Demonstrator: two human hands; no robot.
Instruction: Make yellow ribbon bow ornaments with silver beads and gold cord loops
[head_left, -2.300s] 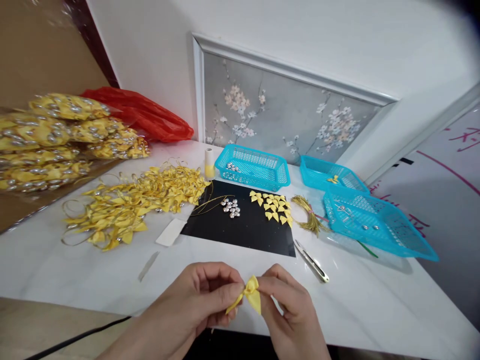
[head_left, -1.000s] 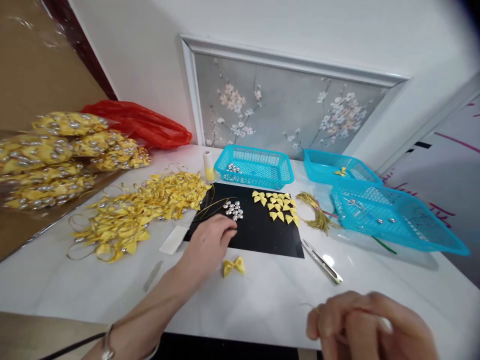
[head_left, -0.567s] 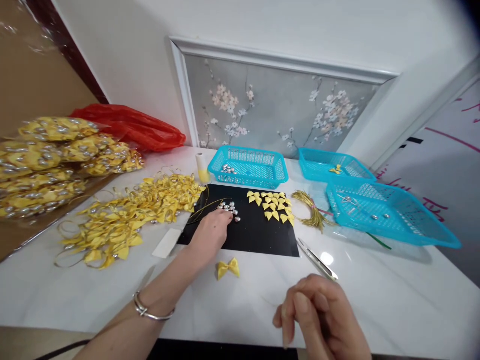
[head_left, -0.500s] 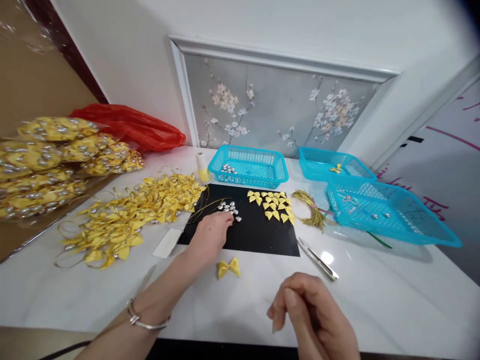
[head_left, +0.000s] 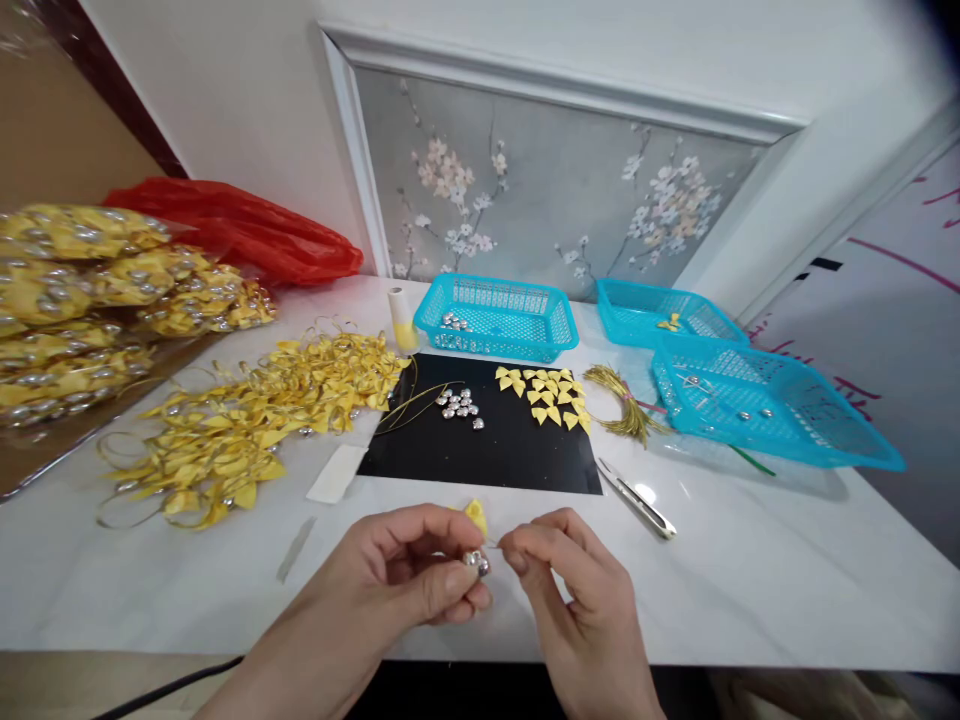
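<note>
My left hand (head_left: 420, 575) is closed in a pinch on shiny silver beads (head_left: 477, 563), seemingly two pressed together. Facing it, my right hand (head_left: 562, 580) pinches the end of a thin thread (head_left: 493, 545), whose tip points at the beads; most of it is hidden by the fingers. Just behind the left fingertips lies a yellow ribbon bow (head_left: 475, 515), partly covered by them. Farther back, a black mat (head_left: 480, 465) carries a cluster of loose silver beads (head_left: 459, 404) and rows of yellow bows (head_left: 551, 393).
A heap of beaded yellow ribbon pieces (head_left: 232, 430) spreads at left, with bagged bundles (head_left: 75, 300) behind. Blue baskets (head_left: 499, 345) line the wall. A bundle of gold cords (head_left: 622, 405) and thread snips (head_left: 637, 500) lie at right. A spool (head_left: 403, 320) stands behind the mat.
The bow was set down on the table. My left hand reached to the bead cluster, took beads and came back to the front. My right hand moved left to meet it.
</note>
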